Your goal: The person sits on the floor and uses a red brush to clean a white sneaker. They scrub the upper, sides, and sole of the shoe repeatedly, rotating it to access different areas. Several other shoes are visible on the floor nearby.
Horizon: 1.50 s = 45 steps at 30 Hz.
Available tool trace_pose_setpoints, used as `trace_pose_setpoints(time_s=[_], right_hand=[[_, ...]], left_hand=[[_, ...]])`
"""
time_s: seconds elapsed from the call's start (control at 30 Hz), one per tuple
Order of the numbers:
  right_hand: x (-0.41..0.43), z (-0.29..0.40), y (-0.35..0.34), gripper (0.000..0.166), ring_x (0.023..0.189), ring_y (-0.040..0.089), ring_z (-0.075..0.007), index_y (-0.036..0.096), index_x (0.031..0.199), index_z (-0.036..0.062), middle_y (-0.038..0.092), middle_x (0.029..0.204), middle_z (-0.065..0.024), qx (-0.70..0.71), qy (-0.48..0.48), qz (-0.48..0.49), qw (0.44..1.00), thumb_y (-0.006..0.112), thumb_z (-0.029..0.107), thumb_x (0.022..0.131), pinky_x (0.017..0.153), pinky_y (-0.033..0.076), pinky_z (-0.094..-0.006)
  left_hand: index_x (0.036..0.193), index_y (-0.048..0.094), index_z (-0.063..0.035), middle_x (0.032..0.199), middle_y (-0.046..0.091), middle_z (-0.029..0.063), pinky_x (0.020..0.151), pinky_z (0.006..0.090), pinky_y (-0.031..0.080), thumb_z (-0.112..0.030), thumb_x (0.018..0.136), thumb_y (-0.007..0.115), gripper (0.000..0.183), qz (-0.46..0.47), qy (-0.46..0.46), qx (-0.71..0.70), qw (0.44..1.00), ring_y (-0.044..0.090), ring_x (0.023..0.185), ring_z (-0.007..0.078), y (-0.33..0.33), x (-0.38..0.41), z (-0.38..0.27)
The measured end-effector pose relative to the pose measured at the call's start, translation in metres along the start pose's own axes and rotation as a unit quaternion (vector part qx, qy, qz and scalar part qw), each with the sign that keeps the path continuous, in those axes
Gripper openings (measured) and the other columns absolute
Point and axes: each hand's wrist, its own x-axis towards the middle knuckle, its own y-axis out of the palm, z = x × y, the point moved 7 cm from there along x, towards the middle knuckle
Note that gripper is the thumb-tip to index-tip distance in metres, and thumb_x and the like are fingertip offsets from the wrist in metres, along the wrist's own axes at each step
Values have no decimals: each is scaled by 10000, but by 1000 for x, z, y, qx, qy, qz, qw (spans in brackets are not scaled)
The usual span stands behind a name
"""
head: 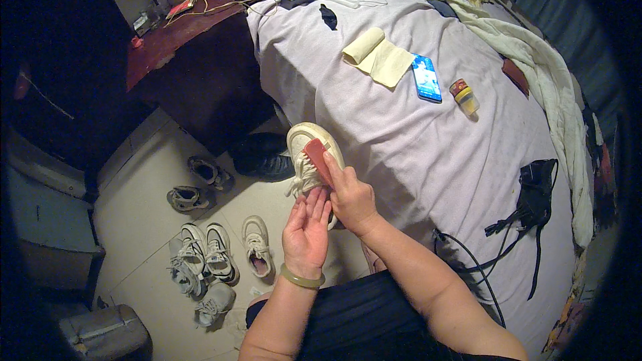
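Observation:
A white lace-up sneaker is held up in front of me, its toe pointing away. My right hand grips a red brush, the index finger stretched along its back; the brush lies against the sneaker's upper beside the laces. My left hand, with a pale green bangle at the wrist, is palm up under the heel end of the sneaker. Its fingertips reach into or behind the shoe, so their hold is partly hidden.
Several shoes, including a white sneaker, stand on the tiled floor at left. On the bed lie a yellowish cloth roll, a lit phone, a small jar and a black bag. A dark red table stands behind.

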Motion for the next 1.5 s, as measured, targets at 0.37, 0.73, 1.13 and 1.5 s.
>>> trace_pose_setpoints(time_s=[0.37, 0.73, 1.13, 1.5], right_hand=[[1, 6, -10, 706, 507, 565, -245, 422, 1377, 133, 497, 771, -93, 19, -35, -63, 997, 590, 35, 699, 443, 483, -350], [-11, 32, -5, 694, 482, 532, -243, 423, 1377, 126, 519, 790, -98, 90, -73, -38, 993, 593, 63, 707, 436, 475, -352], [-15, 38, 1, 704, 651, 593, -312, 344, 1400, 95, 550, 888, -137, 234, -46, 41, 970, 632, 102, 758, 554, 510, -374], [-13, 27, 2, 599, 701, 603, -345, 345, 1395, 107, 568, 959, -155, 240, 22, 71, 968, 587, 198, 855, 615, 506, -412]], left_hand=[[1326, 378, -6, 1378, 414, 159, 1141, 426, 206, -252, 980, 399, 425, 62, 14, 34, 997, 326, 1327, 278, 15, -2, 6], [1272, 490, -69, 1284, 507, 89, 1072, 412, 307, -392, 890, 576, 507, 57, 14, 5, 998, 447, 1206, 258, 16, 7, -6], [1215, 526, -58, 1214, 548, 104, 1030, 425, 364, -287, 863, 602, 427, -21, 61, 12, 998, 504, 1138, 270, 0, 15, -35], [1252, 474, -10, 1232, 542, 127, 1045, 451, 347, -153, 828, 568, 457, -19, 73, 46, 996, 500, 1162, 295, -2, 20, -45]])
